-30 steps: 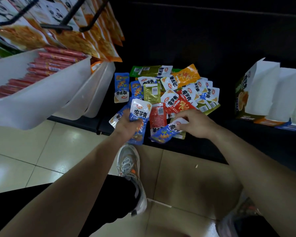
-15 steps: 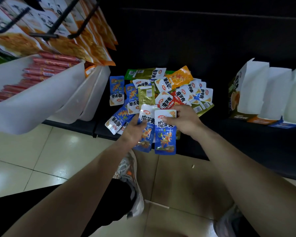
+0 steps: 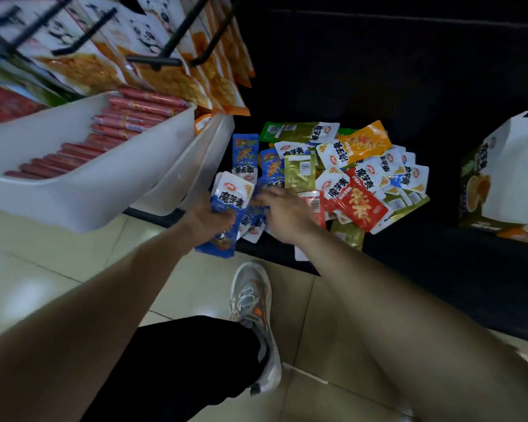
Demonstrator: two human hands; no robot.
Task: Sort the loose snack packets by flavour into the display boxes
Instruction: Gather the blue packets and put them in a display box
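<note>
Low black shelf (image 3: 424,263) ran across the frame from 9 to 3 o'clock, its back dark and unlit. Glossy beige floor tiles (image 3: 58,269) filled the lower half and showed pale reflections. A heap of loose flat snack packets (image 3: 375,175) lay on the shelf just above centre. In the heap, a red packet (image 3: 360,205) lay at 5 o'clock, an orange packet (image 3: 363,141) at 1 o'clock and a green packet (image 3: 293,132) at 12. An olive foil packet (image 3: 299,175) lay barcode-up near the middle, and a blue packet (image 3: 245,153) lay flat at the 9 o'clock edge. The left hand (image 3: 209,220) was curled round a stack of blue-and-white packets (image 3: 230,199), held over the shelf's front edge at the heap's 8 o'clock. The right hand (image 3: 282,217) was just beside it at the heap's 7 o'clock, palm down over more blue packets. Its fingers (image 3: 265,194) were motion-blurred, so it could not be told whether they gripped anything. A green-and-white cardboard display box (image 3: 476,190) with a raised white flap stood on the shelf at 3 o'clock, well apart from the heap, its inside hidden. At 9 to 10 o'clock a white plastic bin (image 3: 73,193) jutted over the floor, holding rows of red sausage sticks (image 3: 128,126). Panda-print snack bags (image 3: 165,80) hung on black wire hooks at 11 o'clock. At 6 o'clock a grey-white sneaker (image 3: 250,303) and a black trouser leg (image 3: 180,360) were on the tiles.
</note>
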